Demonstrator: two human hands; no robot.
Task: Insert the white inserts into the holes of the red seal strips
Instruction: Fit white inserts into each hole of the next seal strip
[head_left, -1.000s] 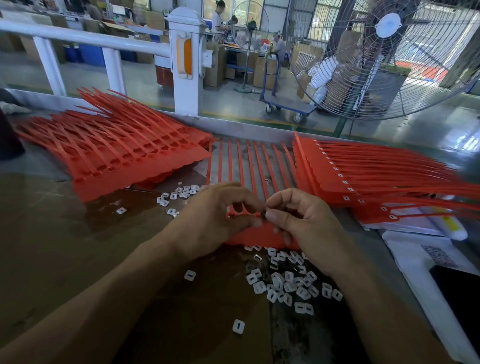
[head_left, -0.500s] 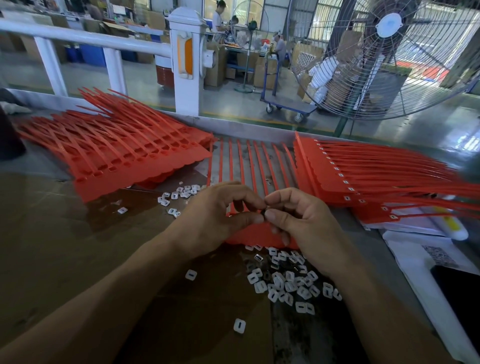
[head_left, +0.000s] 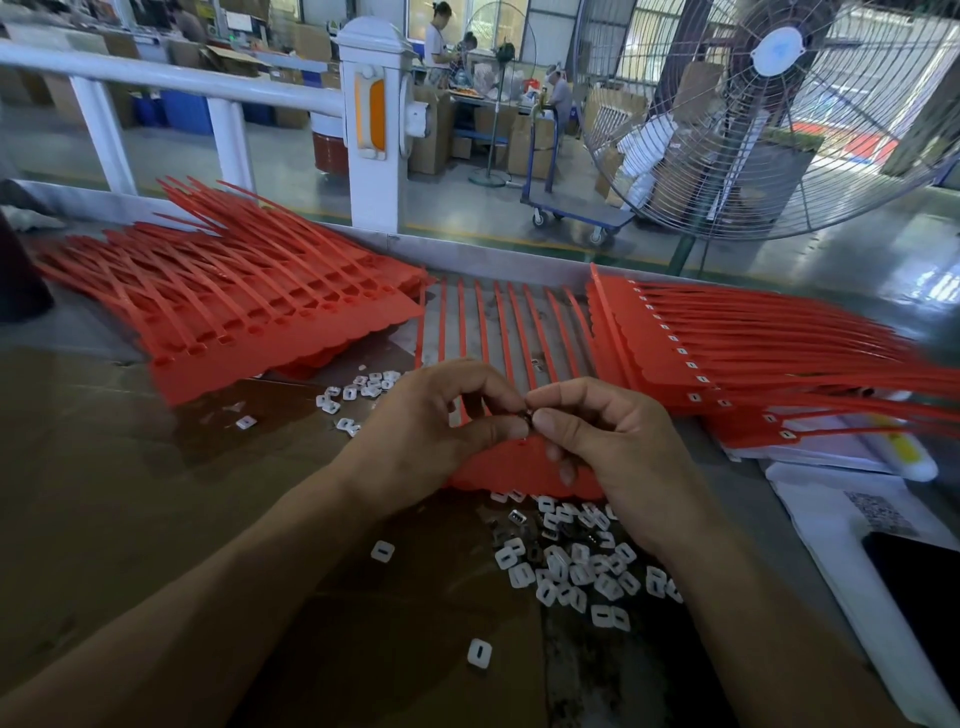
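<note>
A red sheet of seal strips (head_left: 511, 467) lies flat in the middle of the table, its strips running away from me. Over its near end my left hand (head_left: 431, 431) and my right hand (head_left: 608, 447) meet fingertip to fingertip. Both pinch a small dark insert (head_left: 527, 418) between thumbs and forefingers, just above the sheet. A pile of white inserts (head_left: 571, 561) lies on the table below my right hand. A smaller scatter of white inserts (head_left: 358, 389) sits to the left of my left hand. The strip holes under my fingers are hidden.
A stack of red strip sheets (head_left: 234, 306) lies at the left. Another stack with white inserts fitted (head_left: 727, 353) lies at the right. White papers (head_left: 841, 514) and a dark phone (head_left: 919, 587) sit at the right edge. A big fan (head_left: 779, 104) stands behind the table.
Both hands stay over the sheet's near end; the fingertips have shifted slightly while they work the small insert between them. Nothing else moved.
</note>
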